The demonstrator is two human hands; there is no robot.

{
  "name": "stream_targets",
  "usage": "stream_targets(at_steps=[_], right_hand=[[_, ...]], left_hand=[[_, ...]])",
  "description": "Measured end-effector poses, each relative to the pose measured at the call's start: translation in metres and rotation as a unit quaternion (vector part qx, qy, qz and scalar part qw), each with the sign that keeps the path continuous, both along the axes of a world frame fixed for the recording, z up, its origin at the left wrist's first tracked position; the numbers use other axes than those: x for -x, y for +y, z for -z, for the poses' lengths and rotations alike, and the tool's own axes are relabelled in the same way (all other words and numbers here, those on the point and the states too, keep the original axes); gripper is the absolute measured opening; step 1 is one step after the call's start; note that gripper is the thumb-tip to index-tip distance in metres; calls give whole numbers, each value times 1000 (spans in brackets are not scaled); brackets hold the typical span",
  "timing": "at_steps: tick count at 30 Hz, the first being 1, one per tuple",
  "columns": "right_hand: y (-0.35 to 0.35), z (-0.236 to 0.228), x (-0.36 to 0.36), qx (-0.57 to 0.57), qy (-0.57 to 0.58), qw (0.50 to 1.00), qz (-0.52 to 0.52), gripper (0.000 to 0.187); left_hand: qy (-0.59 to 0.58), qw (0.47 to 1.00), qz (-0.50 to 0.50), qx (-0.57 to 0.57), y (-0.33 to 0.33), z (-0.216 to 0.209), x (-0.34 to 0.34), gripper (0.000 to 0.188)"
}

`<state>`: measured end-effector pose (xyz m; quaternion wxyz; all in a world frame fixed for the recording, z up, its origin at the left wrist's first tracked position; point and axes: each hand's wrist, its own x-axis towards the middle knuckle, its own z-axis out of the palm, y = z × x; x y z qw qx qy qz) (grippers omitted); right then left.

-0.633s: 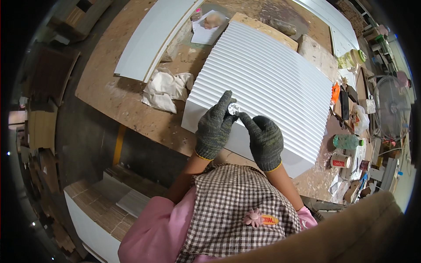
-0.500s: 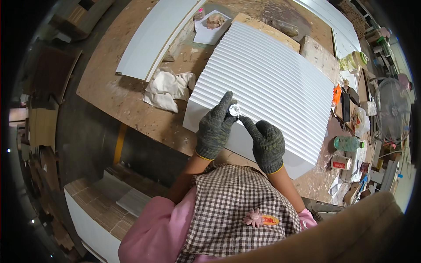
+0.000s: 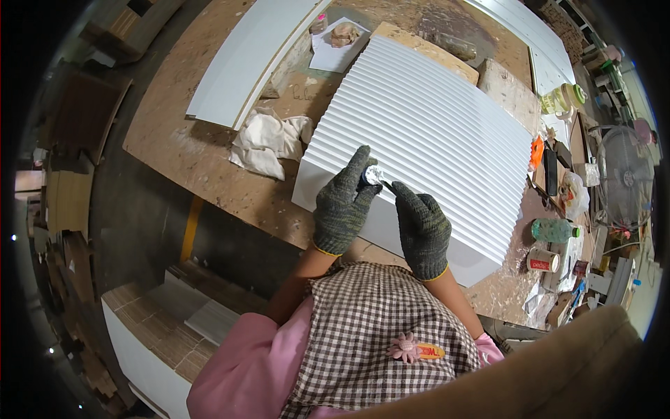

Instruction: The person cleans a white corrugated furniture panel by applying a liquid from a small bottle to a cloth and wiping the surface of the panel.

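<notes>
My left hand (image 3: 343,202), in a dark grey-green knitted glove, grips a small round cap (image 3: 374,174) with white paste in it. The cap is tilted up above the near edge of a white ribbed panel (image 3: 426,133). My right hand (image 3: 423,234), gloved alike, has its fingers closed just right of the cap. Between its fingertips and the paste shows a thin dark tool (image 3: 387,185), mostly hidden by the glove. Both hands hover over the panel's plain near strip.
A crumpled white cloth (image 3: 269,143) lies left of the panel, beside a long white board (image 3: 244,63). At the right stand a green bottle (image 3: 551,230), a red cup (image 3: 543,260) and a fan (image 3: 624,178). Stacked boards (image 3: 157,328) are at lower left.
My right hand has turned and its fingers have drawn together, so the thin dark tool now shows at the cap. My left hand and the cap have hardly moved.
</notes>
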<state>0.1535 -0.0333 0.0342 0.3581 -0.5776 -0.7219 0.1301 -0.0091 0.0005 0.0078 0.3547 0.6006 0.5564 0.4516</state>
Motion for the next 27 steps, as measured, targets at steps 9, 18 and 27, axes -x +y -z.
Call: stream_targets(at_steps=[9,18,27], right_hand=[[1,-5,-10,305,427,849,70,29],[5,-7,-25,376,470,792,106,32],[-3,6,-23,154,304,939,51,30]], left_hand=[[49,998,19,-24,2,-10,-1,65],[153,977,73,-130,7,-4,-5,55],[131,986,68,-83,4,-7,-10,64]])
